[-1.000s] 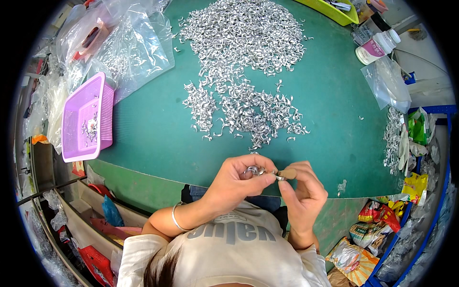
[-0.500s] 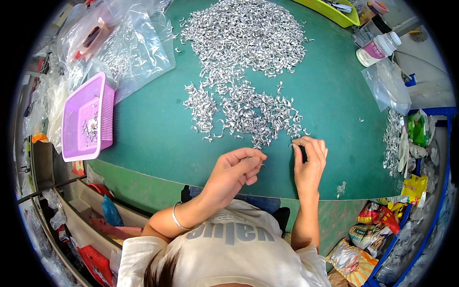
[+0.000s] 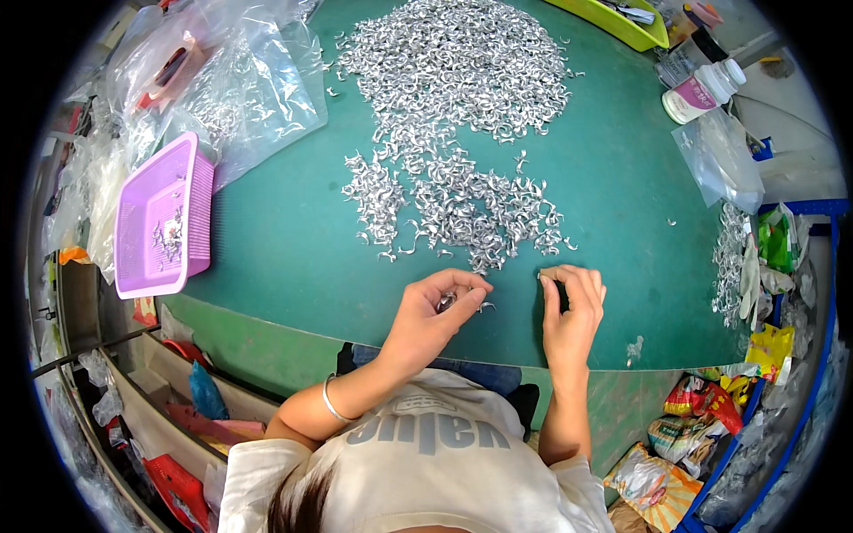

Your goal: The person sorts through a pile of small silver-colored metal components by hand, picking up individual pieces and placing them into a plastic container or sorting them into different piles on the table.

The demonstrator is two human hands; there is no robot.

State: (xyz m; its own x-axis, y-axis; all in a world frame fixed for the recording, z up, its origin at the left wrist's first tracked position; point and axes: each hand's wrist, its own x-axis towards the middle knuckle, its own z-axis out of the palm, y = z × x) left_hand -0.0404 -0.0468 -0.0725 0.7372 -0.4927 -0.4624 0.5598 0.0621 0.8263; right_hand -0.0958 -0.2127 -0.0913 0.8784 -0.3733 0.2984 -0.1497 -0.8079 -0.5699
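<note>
A wide heap of small curved silvery metal pieces (image 3: 458, 67) covers the far middle of the green table (image 3: 293, 275). A smaller cluster of the same pieces (image 3: 480, 209) spreads from it toward me. My left hand (image 3: 435, 315), with a bangle on its wrist, is curled closed around several of these pieces; silver shows between thumb and fingers, and one tip pokes out below. Just right of it, my right hand (image 3: 573, 306) is closed in a pinch near the cluster's front edge. A small silvery piece seems to sit at its fingertips.
At the left stands a purple plastic basket (image 3: 200, 222) holding a few metal pieces, beside clear plastic bags (image 3: 267, 107). A yellow-green tray (image 3: 613, 22) and a white bottle (image 3: 702, 91) are at the far right. More metal pieces (image 3: 730, 266) lie along the right edge.
My left hand has turned slightly, so the pieces inside it now show. My right hand has drawn back a little from the cluster's edge, still pinched.
</note>
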